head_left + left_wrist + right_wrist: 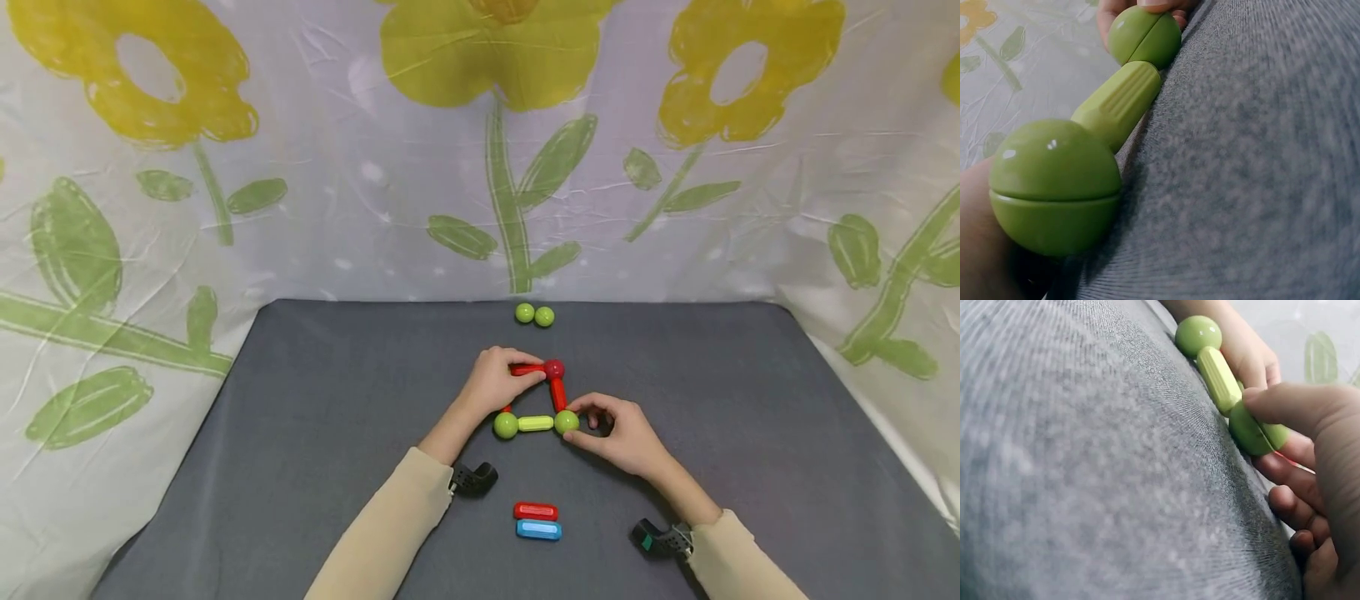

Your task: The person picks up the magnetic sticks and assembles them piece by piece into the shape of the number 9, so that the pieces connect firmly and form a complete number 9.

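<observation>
A four-sided frame of toy rods and balls lies on the grey table. My left hand (493, 382) pinches its far red rod (528, 369) between thumb and fingers, hiding the far left corner. At that rod's right end sits a red ball (554, 369), joined to a red rod (558, 395) along the right side. My right hand (622, 433) pinches the near right green ball (567, 422) between thumb and fingers. A yellow-green rod (1119, 103) links that ball to another green ball (1054, 187) at the near left. The left-side red rod is mostly covered by my left hand.
Two small green balls (535, 315) rest near the table's far edge. Nearer than the frame, a red rod (536, 511) and a blue rod (538, 530) lie side by side on the grey table (337, 400). A flower-printed cloth (337, 208) hangs behind.
</observation>
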### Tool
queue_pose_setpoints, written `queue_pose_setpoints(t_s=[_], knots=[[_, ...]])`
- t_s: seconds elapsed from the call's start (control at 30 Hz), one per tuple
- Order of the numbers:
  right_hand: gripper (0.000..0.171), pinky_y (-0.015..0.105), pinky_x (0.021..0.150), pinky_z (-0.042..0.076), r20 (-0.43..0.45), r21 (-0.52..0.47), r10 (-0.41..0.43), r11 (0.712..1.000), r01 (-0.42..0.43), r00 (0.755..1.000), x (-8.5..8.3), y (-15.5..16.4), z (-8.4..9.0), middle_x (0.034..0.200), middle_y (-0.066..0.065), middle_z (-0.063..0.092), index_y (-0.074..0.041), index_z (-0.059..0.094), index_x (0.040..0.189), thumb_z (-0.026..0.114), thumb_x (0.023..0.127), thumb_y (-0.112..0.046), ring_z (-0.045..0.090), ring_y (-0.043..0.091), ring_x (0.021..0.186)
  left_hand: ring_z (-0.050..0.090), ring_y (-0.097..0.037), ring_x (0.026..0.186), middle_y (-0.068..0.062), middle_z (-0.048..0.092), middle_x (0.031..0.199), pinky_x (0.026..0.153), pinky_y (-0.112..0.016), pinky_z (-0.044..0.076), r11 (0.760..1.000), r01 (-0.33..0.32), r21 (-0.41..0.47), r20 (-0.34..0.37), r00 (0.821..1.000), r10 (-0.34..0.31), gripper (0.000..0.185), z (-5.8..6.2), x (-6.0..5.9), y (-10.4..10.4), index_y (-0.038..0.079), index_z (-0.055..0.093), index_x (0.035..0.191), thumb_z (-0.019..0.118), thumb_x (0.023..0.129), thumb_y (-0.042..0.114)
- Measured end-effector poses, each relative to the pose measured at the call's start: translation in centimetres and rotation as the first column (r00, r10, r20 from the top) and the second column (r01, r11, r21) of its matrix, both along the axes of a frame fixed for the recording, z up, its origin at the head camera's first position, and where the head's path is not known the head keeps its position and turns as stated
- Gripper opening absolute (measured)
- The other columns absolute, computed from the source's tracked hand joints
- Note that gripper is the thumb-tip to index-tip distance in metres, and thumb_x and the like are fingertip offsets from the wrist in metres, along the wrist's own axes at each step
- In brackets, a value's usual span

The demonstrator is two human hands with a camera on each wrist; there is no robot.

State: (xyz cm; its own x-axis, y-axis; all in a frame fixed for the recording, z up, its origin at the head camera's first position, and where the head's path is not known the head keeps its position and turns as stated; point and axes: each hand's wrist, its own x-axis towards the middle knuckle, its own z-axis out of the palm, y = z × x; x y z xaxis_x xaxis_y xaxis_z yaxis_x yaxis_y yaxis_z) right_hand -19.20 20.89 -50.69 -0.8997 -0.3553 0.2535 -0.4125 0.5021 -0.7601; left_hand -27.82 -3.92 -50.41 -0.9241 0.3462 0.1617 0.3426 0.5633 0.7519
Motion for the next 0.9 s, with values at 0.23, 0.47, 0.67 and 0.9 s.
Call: queue_pose_setpoints(t_s=[0.23,0.47,0.67,0.9], knots=[[0.027,0.024,0.065,0.041,-0.011,-0.004,-0.016,1.0,0.015,1.0,0.1,-0.3,0.0,0.083,-0.004,0.062,-0.019,0.078,0.11,0.091,0.087,-0.021,0.055,0.014,0.076,0.067,-0.025,0.112,-0.003,0.079,0.12,0.094,-0.039,0.054,1.0,0.003,0.005,-0.011,1.0,-0.003,0.028,0.1,-0.1,-0.1,0.021,0.083,0.121,0.082,0.096,0.034],[0.027,0.025,0.065,0.042,-0.018,0.004,-0.019,1.0,0.019,1.0,0.2,-0.4,-0.2,0.083,-0.004,0.063,-0.018,0.078,0.11,0.091,0.086,-0.02,0.054,0.011,0.075,0.049,-0.033,0.133,-0.004,0.075,0.126,0.112,-0.057,0.042,1.0,-0.017,0.024,-0.123,0.992,0.02,0.036,1.5,1.1,0.0,0.018,0.081,0.125,0.08,0.097,0.04],[0.028,0.025,0.064,0.043,-0.016,0.004,-0.012,1.0,0.012,1.0,0.3,-0.6,-0.3,0.082,-0.004,0.063,-0.019,0.077,0.111,0.092,0.086,-0.019,0.054,0.01,0.074,0.055,-0.025,0.118,0.003,0.079,0.111,0.104,-0.054,0.042,0.981,0.123,-0.149,-0.209,0.966,-0.153,0.032,3.0,4.6,-0.8,0.019,0.083,0.117,0.084,0.093,0.04],[0.029,0.025,0.062,0.04,-0.018,0.005,-0.017,1.0,0.017,1.0,-0.1,-0.3,0.1,0.08,-0.003,0.062,-0.02,0.078,0.11,0.093,0.085,-0.019,0.053,0.011,0.073,0.055,-0.013,0.101,0.012,0.076,0.097,0.098,-0.045,0.04,0.921,0.138,-0.364,-0.221,0.948,-0.229,0.026,1.7,6.1,-1.3,0.026,0.086,0.106,0.089,0.087,0.044]])
